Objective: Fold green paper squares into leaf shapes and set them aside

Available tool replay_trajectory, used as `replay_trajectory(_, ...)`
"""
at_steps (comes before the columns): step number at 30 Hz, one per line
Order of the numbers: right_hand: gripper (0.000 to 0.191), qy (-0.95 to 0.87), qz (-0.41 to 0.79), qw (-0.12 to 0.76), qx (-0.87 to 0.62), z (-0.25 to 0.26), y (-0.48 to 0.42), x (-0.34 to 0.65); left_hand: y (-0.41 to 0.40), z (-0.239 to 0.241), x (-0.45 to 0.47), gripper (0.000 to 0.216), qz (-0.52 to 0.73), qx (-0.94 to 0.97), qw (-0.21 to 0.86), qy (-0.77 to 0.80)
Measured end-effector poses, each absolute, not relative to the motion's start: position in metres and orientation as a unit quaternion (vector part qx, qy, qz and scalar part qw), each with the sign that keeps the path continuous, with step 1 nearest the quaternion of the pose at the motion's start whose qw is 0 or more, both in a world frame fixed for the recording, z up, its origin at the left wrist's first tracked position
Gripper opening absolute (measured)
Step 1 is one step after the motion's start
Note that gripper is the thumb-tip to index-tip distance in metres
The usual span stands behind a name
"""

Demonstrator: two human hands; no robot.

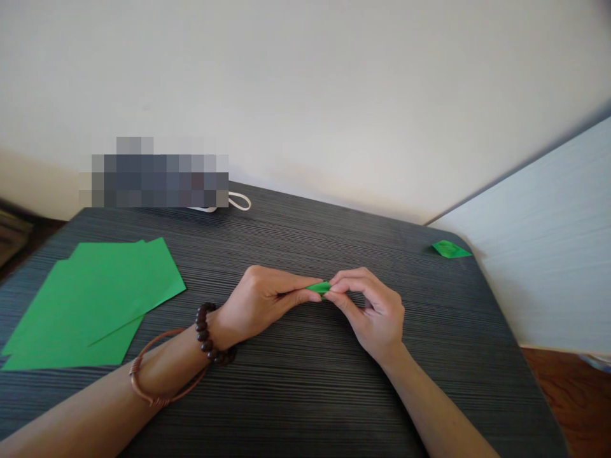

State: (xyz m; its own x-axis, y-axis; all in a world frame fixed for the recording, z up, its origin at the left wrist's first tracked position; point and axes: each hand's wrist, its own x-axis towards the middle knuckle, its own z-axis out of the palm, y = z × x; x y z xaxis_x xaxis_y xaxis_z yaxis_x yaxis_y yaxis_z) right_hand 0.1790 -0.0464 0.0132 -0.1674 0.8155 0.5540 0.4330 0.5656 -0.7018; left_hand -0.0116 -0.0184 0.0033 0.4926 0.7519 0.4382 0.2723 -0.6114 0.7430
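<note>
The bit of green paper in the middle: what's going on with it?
A person holds the small folded green paper pinched in the grip of the left hand and the right hand, above a dark table. Flat green sheets lie overlapping on the left, and another folded green piece lies near the far right corner.

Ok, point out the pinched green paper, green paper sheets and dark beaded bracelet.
Pinched green paper (318, 288), head view: its exposed middle.
Green paper sheets (102, 296), head view: upper sheet's face.
Dark beaded bracelet (203, 334), head view: one round bead.
</note>
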Motion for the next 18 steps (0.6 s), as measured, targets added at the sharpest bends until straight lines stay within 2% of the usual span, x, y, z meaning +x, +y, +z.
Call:
replay_trajectory(5,0.007,-0.734,0.198,0.495,-0.42,0.0137,-0.0466,0.1795,-0.021,0.0064,-0.0106,0.018,0.381,0.8,0.326,0.33)
replay_trajectory(9,0.005,-0.736,0.194,0.489,-0.427,0.0137,-0.0464,0.1799,-0.023,0.0052,-0.0105,0.024,0.42,0.802,0.283,0.317)
replay_trajectory(14,0.005,-0.753,0.172,0.471,-0.427,0.0139,-0.0461,0.1808,-0.0226,0.0052,-0.0094,0.01,0.415,0.822,0.246,0.302)
replay_trajectory(18,0.006,-0.765,0.156,0.462,-0.421,0.0138,-0.046,0.181,-0.022,0.0064,-0.0093,0.01,0.411,0.817,0.241,0.324)
